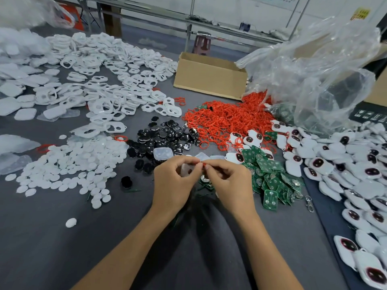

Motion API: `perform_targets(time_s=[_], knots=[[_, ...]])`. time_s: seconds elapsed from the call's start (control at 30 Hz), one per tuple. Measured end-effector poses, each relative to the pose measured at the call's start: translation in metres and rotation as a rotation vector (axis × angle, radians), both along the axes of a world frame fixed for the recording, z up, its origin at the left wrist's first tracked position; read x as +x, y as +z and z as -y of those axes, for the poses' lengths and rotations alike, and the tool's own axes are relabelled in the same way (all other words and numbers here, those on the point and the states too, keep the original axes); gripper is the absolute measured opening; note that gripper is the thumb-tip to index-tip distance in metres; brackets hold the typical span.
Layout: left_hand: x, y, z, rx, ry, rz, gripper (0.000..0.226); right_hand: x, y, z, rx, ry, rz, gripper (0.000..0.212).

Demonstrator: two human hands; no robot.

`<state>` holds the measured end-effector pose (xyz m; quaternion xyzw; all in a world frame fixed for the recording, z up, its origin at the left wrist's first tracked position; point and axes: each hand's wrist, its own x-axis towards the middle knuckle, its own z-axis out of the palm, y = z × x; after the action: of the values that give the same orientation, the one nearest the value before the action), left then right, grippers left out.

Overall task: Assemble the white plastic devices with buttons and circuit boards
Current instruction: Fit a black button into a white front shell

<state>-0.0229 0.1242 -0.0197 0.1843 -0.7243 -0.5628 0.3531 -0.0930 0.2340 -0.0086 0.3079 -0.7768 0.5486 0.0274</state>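
Left hand [173,181] grips a translucent white shell [186,170], right hand [230,183] pinches a red ring [202,163] onto its 3 o'clock edge; circuit boards [270,176] lie at 3 o'clock, nearer the right hand.

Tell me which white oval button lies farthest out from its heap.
The lone white oval button nearest the camera, on the bare grey table; all the others lie in or close beside the heap.
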Motion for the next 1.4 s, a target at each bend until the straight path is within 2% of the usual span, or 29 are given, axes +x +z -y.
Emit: perform_targets(time_s=[0.13,0.23,0.4,0.57,0.7,0.87,1.13,1.4], knots=[[-0.0035,-0.0009,0.0027,0.259,-0.118,0.039,0.015,0.0004,0.0035,-0.0009,-0.08,-0.007,0.037,0.016],[-0.0028,-0.0003,0.0038,0.342,-0.217,0.043,0.03,0.0019,0.004,-0.0006,-0.098,-0.018,-0.022,0.023],[-0.0027,0.0023,0.0032,0.46,-0.276,0.022,0.03,0.0033,0.003,-0.0017,-0.03,-0.048,-0.178,0.029],[-0.0026,0.0032,0.0032,0.526,-0.339,0.012,0.033,0.0039,0.001,-0.0011,0.171,-0.045,-0.355,0.027],[-0.005,0.0037,0.0047,0.637,-0.362,0.012,0.028,0.0025,0.0024,-0.0013,0.143,-0.032,-0.325,0.028],[-0.006,0.0026,0.0043,0.65,-0.359,0.003,0.019,0.0041,0.0027,-0.0006,0.144,-0.009,-0.289,0.029],[-0.0059,0.0041,0.0034,0.636,-0.361,0.035,0.023,0.0021,0.0019,0.0007,0.128,-0.045,-0.277,0.028],[-0.0053,0.004,0.0046,0.67,-0.366,0.058,0.018,0.0036,0.0001,0.0035,0.07,-0.06,-0.259,0.028]])
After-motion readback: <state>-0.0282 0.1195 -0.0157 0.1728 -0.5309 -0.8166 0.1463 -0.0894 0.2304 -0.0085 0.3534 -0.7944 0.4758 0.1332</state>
